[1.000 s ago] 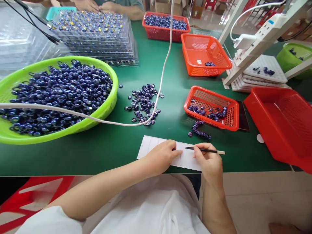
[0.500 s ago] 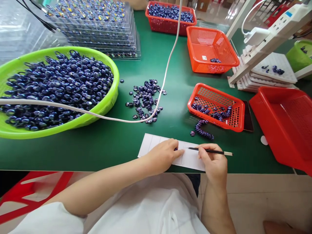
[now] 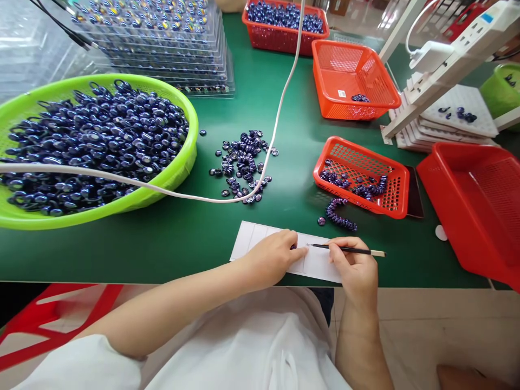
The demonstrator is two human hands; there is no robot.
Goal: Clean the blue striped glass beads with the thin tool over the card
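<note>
The white sheet [image 3: 244, 242], ruled with thin lines, lies on the green table [image 3: 195, 249] at its near edge, directly in front of the person. On it rests the left hand [image 3: 275, 255], index finger stretched over the paper; a small dark piece [image 3: 293, 247] shows beside its curled fingers, though whether they grip it cannot be told. The right hand [image 3: 357, 271], at the sheet's right end and apart from the left, pinches a slim black tool [image 3: 361, 250] with a pale end, its fine tip over the sheet close to the left index fingertip. Just beyond the sheet's right half are a curved row of dark blue pieces [image 3: 340, 220] and one loose piece [image 3: 322, 221], with a small red basket [image 3: 361, 202] holding more behind them. Beyond the sheet's left half is a scattered pile of pieces [image 3: 246, 162], a white cable [image 3: 278, 111] passing across it. Left of the sheet sits a heaped light green basket [image 3: 182, 176]; well to the sheet's right is a large red bin [image 3: 459, 227], a white disc [image 3: 441, 233] near it.
</note>
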